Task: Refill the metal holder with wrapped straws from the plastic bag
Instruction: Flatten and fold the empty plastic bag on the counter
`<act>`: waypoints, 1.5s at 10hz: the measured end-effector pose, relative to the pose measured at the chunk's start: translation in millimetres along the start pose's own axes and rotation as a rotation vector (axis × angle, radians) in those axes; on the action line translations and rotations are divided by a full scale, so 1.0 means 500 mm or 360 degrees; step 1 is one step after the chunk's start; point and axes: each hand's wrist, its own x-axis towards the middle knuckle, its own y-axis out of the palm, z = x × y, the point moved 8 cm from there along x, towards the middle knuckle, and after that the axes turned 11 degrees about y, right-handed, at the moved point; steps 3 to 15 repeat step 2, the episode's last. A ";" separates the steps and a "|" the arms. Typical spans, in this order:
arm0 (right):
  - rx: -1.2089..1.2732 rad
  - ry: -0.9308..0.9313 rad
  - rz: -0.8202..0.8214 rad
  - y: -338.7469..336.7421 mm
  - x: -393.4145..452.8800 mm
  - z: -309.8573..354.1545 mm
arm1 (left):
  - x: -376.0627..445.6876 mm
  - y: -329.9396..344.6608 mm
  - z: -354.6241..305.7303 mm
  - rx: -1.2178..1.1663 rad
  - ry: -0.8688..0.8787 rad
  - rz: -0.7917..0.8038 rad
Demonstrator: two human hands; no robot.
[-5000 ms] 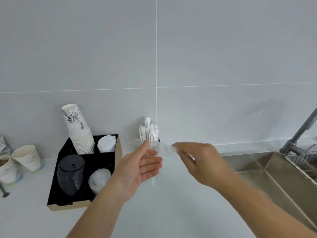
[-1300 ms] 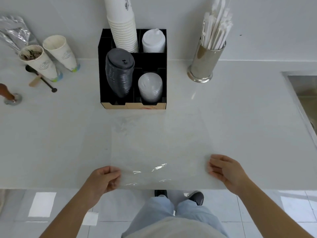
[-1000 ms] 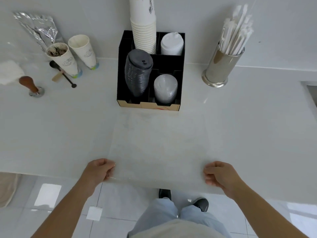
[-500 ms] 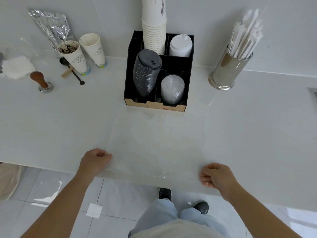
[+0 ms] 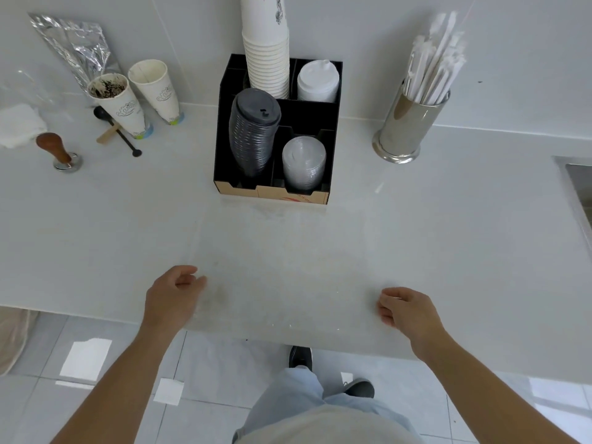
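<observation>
The shiny metal holder (image 5: 407, 129) stands at the back right of the white counter, packed with white wrapped straws (image 5: 432, 59). A clear, flat plastic bag (image 5: 288, 267) lies spread on the counter in front of me, with nothing visible inside it. My left hand (image 5: 173, 299) rests at the bag's left edge and my right hand (image 5: 408, 310) at its right edge. Both have loosely curled fingers with a gap to the thumb, and neither pinches the film.
A black organizer (image 5: 224, 123) behind the bag holds stacked paper cups (image 5: 266, 43), black lids (image 5: 253, 129), clear lids (image 5: 302, 163) and white lids (image 5: 317, 80). Two paper cups (image 5: 118, 104), a foil bag (image 5: 73, 49) and a tamper (image 5: 59, 152) stand at the left. A sink edge (image 5: 576, 174) shows at the right.
The bag was drawn flat at the counter's front edge with both hands pinching its corners. Now the hands have shifted onto the counter and loosened off the bag.
</observation>
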 end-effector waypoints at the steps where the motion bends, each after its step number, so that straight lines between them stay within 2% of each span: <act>1: 0.0119 -0.0023 0.0059 -0.027 -0.010 0.022 | -0.013 0.039 -0.040 -0.0174 -0.0001 0.0062; 2: 0.0275 -0.0032 0.0153 -0.044 -0.018 0.047 | -0.016 0.078 -0.078 -0.0463 -0.0017 0.0150; 15: 0.0275 -0.0032 0.0153 -0.044 -0.018 0.047 | -0.016 0.078 -0.078 -0.0463 -0.0017 0.0150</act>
